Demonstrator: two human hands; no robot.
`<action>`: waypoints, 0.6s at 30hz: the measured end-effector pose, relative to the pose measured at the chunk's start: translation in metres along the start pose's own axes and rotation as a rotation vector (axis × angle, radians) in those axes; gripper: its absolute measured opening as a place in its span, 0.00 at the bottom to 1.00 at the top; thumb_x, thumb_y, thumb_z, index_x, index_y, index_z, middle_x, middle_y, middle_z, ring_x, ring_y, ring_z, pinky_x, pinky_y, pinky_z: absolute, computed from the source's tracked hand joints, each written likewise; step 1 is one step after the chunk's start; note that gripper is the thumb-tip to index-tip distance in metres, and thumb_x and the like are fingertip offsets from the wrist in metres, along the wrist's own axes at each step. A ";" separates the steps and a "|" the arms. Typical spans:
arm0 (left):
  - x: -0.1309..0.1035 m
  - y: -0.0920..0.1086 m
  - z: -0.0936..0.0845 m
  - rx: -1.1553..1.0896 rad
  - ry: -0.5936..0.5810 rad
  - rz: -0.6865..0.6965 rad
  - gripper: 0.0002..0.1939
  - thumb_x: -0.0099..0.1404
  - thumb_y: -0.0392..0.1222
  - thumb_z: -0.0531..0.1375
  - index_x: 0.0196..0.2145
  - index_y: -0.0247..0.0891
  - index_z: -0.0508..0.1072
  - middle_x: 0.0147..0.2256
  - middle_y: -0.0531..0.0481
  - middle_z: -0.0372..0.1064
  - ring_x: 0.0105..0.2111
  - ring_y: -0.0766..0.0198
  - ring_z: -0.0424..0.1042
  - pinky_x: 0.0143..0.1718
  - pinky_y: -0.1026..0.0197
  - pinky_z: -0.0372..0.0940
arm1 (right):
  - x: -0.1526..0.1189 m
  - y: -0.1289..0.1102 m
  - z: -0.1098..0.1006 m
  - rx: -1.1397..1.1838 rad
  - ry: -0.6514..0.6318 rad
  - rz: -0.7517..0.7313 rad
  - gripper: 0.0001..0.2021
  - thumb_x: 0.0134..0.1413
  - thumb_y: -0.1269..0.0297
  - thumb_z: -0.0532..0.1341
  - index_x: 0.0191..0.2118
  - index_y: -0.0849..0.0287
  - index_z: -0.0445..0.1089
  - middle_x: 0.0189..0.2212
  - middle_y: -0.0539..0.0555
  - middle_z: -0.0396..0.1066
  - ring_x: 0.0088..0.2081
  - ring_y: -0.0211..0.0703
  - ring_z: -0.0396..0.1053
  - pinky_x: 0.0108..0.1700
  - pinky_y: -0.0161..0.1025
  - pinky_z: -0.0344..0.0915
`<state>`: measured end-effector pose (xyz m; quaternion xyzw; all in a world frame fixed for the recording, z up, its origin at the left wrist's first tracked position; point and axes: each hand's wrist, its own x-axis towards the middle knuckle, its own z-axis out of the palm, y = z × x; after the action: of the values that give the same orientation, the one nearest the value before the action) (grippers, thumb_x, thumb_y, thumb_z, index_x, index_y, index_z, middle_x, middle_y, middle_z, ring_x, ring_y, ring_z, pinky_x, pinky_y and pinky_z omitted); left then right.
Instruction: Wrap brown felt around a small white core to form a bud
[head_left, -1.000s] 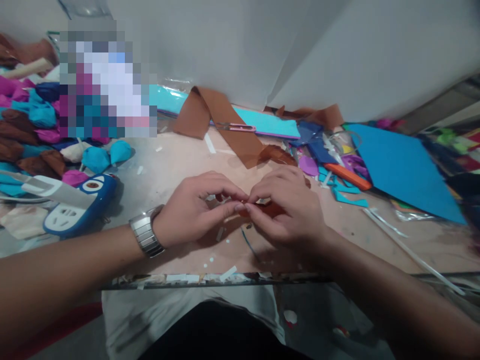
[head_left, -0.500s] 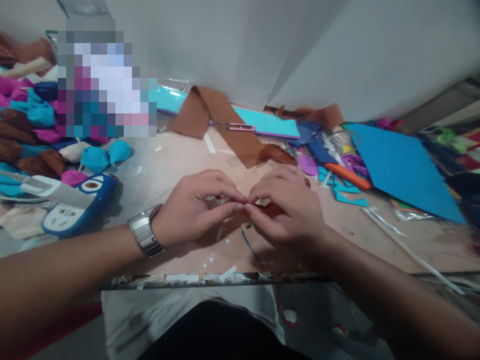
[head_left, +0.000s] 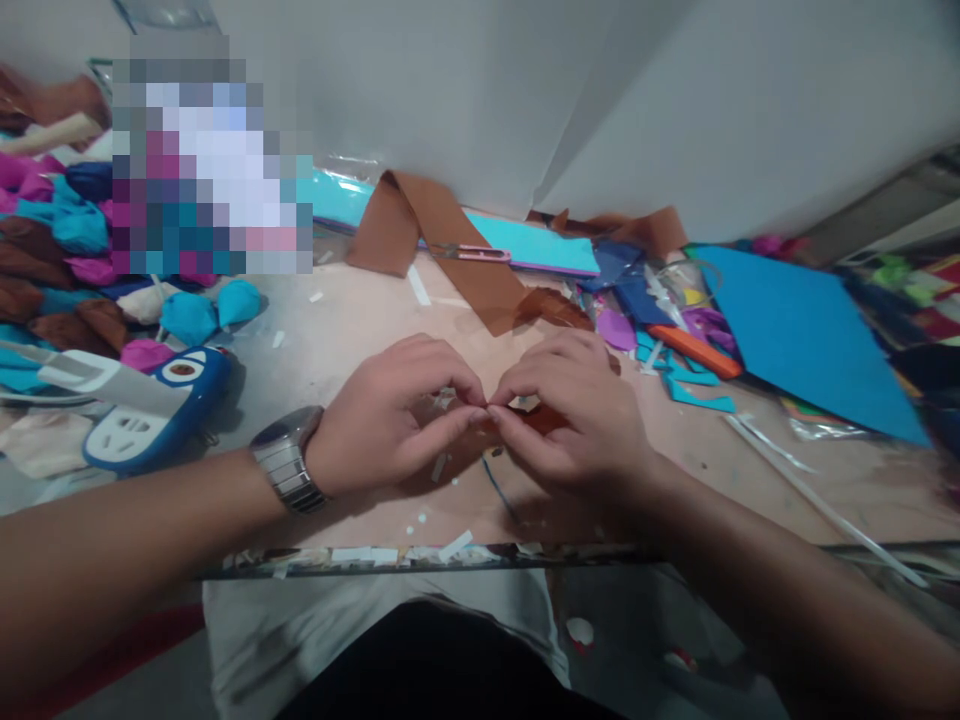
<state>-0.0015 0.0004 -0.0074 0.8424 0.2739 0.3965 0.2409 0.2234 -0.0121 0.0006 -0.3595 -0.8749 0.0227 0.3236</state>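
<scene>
My left hand, with a metal-banded watch on the wrist, is closed in a pinch of thumb and forefinger. Its fingertips meet those of my right hand, which is pinching too. Between them is a small piece of brown paper, mostly covered by my right fingers. Both hands are over the table, just in front of a long folded brown strip with a pink-handled cutter lying across it.
Bundled coloured paper pieces pile up at the left, beside a blue-and-white power strip. At the right lie an orange cutter, a blue sheet and scraps. White bits scatter along the table's front edge. A wall stands behind.
My left forefinger has bent and drawn back slightly from the pinching point, and my left wrist has rolled a little. My right hand has shifted only slightly left.
</scene>
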 end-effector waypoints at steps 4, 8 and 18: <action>0.001 0.000 -0.001 0.031 -0.005 0.049 0.04 0.68 0.37 0.64 0.39 0.34 0.77 0.36 0.47 0.78 0.39 0.61 0.73 0.44 0.58 0.65 | 0.001 0.000 -0.001 -0.003 -0.006 0.007 0.05 0.60 0.65 0.66 0.32 0.55 0.72 0.28 0.48 0.75 0.37 0.44 0.70 0.51 0.49 0.59; 0.001 0.000 -0.002 0.031 -0.006 0.062 0.03 0.69 0.37 0.63 0.39 0.35 0.77 0.37 0.47 0.78 0.39 0.61 0.73 0.46 0.58 0.66 | 0.001 -0.001 -0.001 -0.002 -0.002 0.002 0.05 0.60 0.65 0.65 0.32 0.55 0.72 0.28 0.48 0.75 0.37 0.44 0.71 0.51 0.49 0.59; 0.000 -0.001 -0.003 0.043 -0.004 0.051 0.03 0.68 0.37 0.64 0.37 0.36 0.77 0.36 0.47 0.78 0.39 0.61 0.73 0.45 0.57 0.66 | 0.001 -0.001 0.001 0.008 -0.004 0.011 0.05 0.59 0.65 0.65 0.32 0.55 0.71 0.28 0.48 0.75 0.37 0.44 0.71 0.51 0.49 0.59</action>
<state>-0.0039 0.0014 -0.0063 0.8548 0.2605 0.3950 0.2130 0.2219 -0.0118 0.0009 -0.3629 -0.8736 0.0288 0.3231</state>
